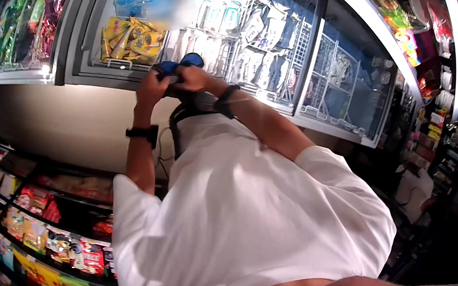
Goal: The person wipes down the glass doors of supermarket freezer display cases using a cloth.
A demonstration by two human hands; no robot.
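Note:
At the front edge of the freezer, my left hand [152, 87] and my right hand [195, 78] are close together near my waist. Fingers of both are closed around a small dark object [173, 79], largely hidden by them. Two rounded blue parts [191, 60] show just beyond the fingers; whether they belong to that object is unclear. Behind them, under the freezer's glass, lie yellow packets [132, 38] and rows of white packets [214, 16]. Each wrist has a dark band.
The freezer [320, 60] stretches across the top, with a metal frame and wire baskets. Shelves of packaged snacks [33, 232] stand at the lower left. More stocked shelves [437, 125] are at the right. A pale panel [61, 117] is below the freezer's edge.

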